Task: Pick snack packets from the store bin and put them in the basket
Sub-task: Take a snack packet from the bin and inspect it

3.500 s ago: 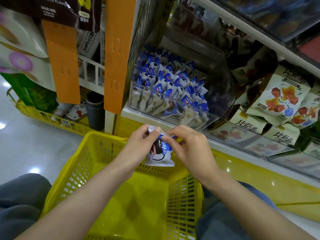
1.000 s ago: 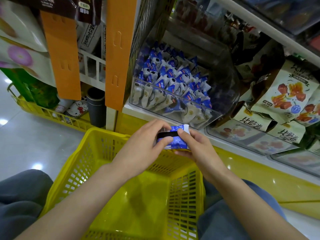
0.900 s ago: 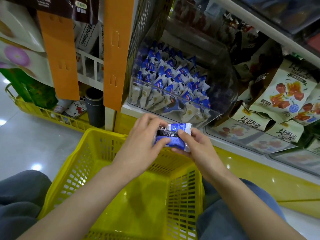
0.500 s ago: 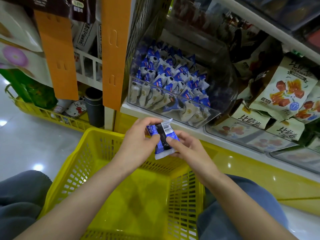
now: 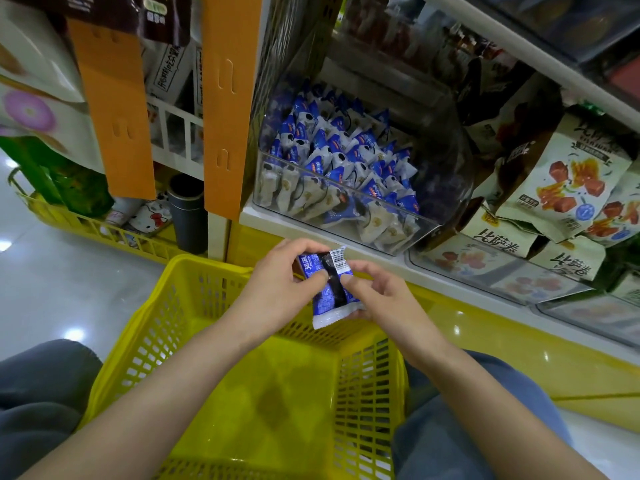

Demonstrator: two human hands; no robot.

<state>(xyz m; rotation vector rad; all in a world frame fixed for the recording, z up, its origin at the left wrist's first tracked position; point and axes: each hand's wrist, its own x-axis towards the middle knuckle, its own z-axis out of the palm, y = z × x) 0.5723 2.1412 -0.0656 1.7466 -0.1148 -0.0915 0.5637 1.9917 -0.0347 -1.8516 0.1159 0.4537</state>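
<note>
- Here, we are holding one blue packet (image 5: 329, 289) in the air with both hands, just above the far edge of the basket (image 5: 367, 393) and in front of the shelf (image 5: 485, 299) edge, below the bin (image 5: 346, 188).
- Our left hand (image 5: 277, 289) is pinching the packet's upper part between thumb and curled fingers. Our right hand (image 5: 384, 299) is pinching the lower part, thumb on the front and fingers behind.
- We are judging that the step in hand is the drop into the basket, whose floor is showing bare.
- We are seeing the first risk in the position. The packet is hanging over the far rim, not the middle, so letting go here could send it onto the rim or down between basket and shelf.
- We are also guessing that the glossy wrapper is slippery, so loosening one hand before the other is steady could let it twist out.
- Two hands pulling apart could be straining the seal, and hard squeezing could be crushing the snack inside.
- Reaching back to the bin, our arm could be knocking the basket's far edge.
</note>
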